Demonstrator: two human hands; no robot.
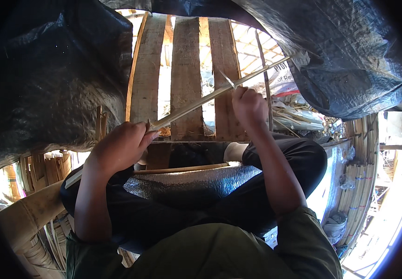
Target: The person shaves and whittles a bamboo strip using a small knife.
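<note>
A long pale bamboo strip (192,107) runs slantwise in front of me, from beside my left forearm up to the far right. My left hand (121,145) is closed around its near part, with the thumb pressed along it. My right hand (249,106) is a fist just below the strip's middle. Out of that fist, across the strip, sticks a thin pointed blade (227,78), which looks like a knife's; its handle is hidden in my fingers. Whether the blade touches the strip I cannot tell.
Upright wooden planks (185,79) with gaps between them stand just beyond my hands. Dark plastic sheeting (56,79) hangs on both sides. A thick bamboo pole (31,214) lies at lower left. Bundled bamboo slats (357,200) are at the right, and a silvery sheet (187,183) lies between my legs.
</note>
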